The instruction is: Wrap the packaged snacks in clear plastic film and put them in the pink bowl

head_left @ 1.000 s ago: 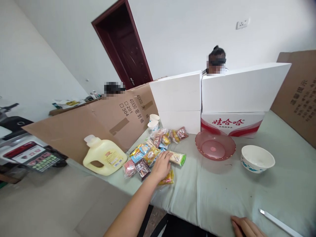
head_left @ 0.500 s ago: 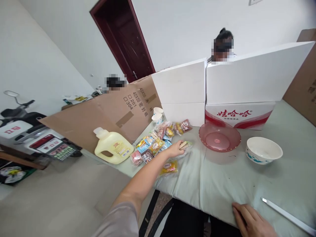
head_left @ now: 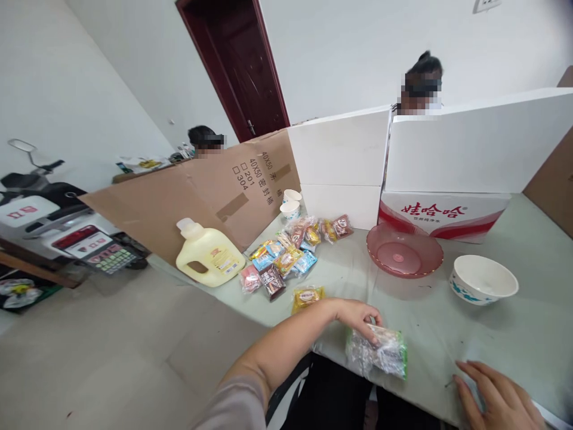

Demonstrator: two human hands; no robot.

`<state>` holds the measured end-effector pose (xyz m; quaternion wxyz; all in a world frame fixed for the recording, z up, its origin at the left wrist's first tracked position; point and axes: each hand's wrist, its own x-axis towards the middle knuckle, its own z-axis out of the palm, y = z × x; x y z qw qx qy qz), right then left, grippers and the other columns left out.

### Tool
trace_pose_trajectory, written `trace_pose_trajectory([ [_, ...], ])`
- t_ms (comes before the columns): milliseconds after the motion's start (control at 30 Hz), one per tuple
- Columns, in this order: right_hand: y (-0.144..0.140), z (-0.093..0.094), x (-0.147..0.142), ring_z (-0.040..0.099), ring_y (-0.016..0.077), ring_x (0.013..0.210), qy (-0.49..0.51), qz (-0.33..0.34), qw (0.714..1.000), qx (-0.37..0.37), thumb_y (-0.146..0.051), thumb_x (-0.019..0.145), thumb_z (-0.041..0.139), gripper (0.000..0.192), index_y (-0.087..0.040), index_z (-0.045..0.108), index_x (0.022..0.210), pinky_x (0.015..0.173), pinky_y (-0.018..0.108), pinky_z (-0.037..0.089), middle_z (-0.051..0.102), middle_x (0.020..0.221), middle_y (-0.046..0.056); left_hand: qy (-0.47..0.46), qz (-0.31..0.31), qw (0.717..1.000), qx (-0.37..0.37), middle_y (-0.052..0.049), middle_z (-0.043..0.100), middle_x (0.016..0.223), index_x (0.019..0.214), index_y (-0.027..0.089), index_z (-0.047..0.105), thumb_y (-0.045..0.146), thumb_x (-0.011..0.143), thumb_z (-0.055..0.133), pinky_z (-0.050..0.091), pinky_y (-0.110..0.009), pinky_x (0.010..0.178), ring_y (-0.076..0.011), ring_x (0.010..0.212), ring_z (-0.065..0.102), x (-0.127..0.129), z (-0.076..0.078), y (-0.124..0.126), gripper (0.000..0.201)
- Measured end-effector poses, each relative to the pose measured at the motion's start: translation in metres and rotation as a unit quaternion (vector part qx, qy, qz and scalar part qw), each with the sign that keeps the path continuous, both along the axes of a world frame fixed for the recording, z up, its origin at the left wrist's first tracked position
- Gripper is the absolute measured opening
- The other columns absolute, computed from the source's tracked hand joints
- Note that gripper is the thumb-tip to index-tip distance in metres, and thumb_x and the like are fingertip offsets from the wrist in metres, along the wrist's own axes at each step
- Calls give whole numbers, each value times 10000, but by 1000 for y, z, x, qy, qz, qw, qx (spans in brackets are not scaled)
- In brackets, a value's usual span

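Fingers spreading flat on the green cloth [head_left: 447, 310] at the near edge, right hand [head_left: 501, 400] holding nothing. Left hand [head_left: 358, 315] pinching a clear snack packet [head_left: 378, 353], lying just beside the table's near edge. Farther back, lying apart: a yellow packet [head_left: 307, 297], then a heap of snack packets [head_left: 290, 254], a pink bowl [head_left: 405, 252], a white bowl [head_left: 483, 279], a detergent jug [head_left: 208, 255].
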<state>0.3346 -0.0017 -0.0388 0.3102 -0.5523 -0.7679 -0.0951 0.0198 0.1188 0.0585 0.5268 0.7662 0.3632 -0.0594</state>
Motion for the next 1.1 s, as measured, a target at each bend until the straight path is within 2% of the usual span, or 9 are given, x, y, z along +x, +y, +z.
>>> trace_pose_trajectory([
  [133, 4, 9, 4, 587, 320, 951, -74, -107, 990, -46, -443, 917, 327, 434, -197, 641, 1086, 795, 489, 454, 652, 1063, 115, -54, 132, 972, 185, -10, 641, 919, 964, 195, 685, 360, 679, 790, 492, -261, 731, -163, 792, 612, 16, -11, 1, 345],
  [233, 4, 14, 1, 582, 269, 918, -83, -109, 987, -82, -304, 936, 307, 380, -205, 644, 1080, 811, 432, 441, 651, 1004, 97, -100, 246, 923, 280, -94, 590, 1106, 1106, 173, 620, 355, 901, 539, 487, -319, 844, -205, 991, 582, 11, -14, -16, 286],
  [367, -1, 26, 4, 527, 305, 1057, -94, -159, 980, -68, -323, 895, 382, 379, -140, 597, 1149, 920, 443, 410, 582, 1153, 155, -165, 369, 813, 418, -97, 586, 1046, 1072, 177, 566, 292, 962, 396, 482, -376, 881, -212, 1005, 567, -11, -24, -61, 233],
  [533, -3, 40, 27, 599, 317, 882, -171, -211, 942, -199, -235, 862, 420, 255, -184, 631, 996, 750, 468, 444, 642, 939, 128, -139, 283, 817, 482, -115, 594, 1179, 1207, 185, 522, 251, 930, 476, 472, -427, 955, -245, 1122, 540, -17, -37, -107, 289],
  [700, 7, 53, -4, 635, 212, 792, -95, -68, 972, -206, -212, 948, 350, 263, -189, 594, 1043, 689, 327, 473, 623, 930, 95, -97, 151, 816, 550, -130, 594, 1222, 1277, 167, 511, 179, 879, 485, 458, -484, 975, -280, 1165, 518, 12, -40, -115, 399],
  [800, 12, 67, -57, 624, 152, 738, -63, 34, 983, -170, -248, 979, 352, 268, -239, 538, 1171, 605, 251, 453, 597, 966, 54, -96, 147, 812, 557, -123, 615, 1155, 1219, 165, 550, 146, 853, 480, 472, -485, 957, -276, 1121, 537, 27, -44, -114, 373],
  [933, 20, 83, -111, 605, 162, 701, -121, 75, 978, -155, -168, 905, 506, 219, -245, 591, 1093, 570, 249, 422, 583, 875, 31, -119, 174, 787, 579, -123, 598, 1119, 1163, 173, 571, 123, 850, 458, 490, -476, 936, -268, 1100, 546, 30, -54, -115, 336],
  [1000, 22, 85, -114, 605, 161, 707, -135, 68, 974, -169, -137, 883, 530, 212, -245, 614, 1044, 572, 245, 415, 584, 856, 29, -132, 191, 783, 577, -120, 587, 1098, 1117, 173, 577, 104, 853, 454, 498, -446, 934, -249, 1086, 555, 28, -59, -116, 299],
  [1100, 20, 81, -82, 609, 152, 701, -140, 45, 970, -195, -139, 886, 514, 209, -253, 635, 1013, 578, 241, 412, 585, 844, 26, -126, 220, 782, 569, -119, 579, 1120, 1113, 180, 559, 124, 861, 490, 483, -441, 964, -254, 1128, 540, 23, -63, -115, 267],
])
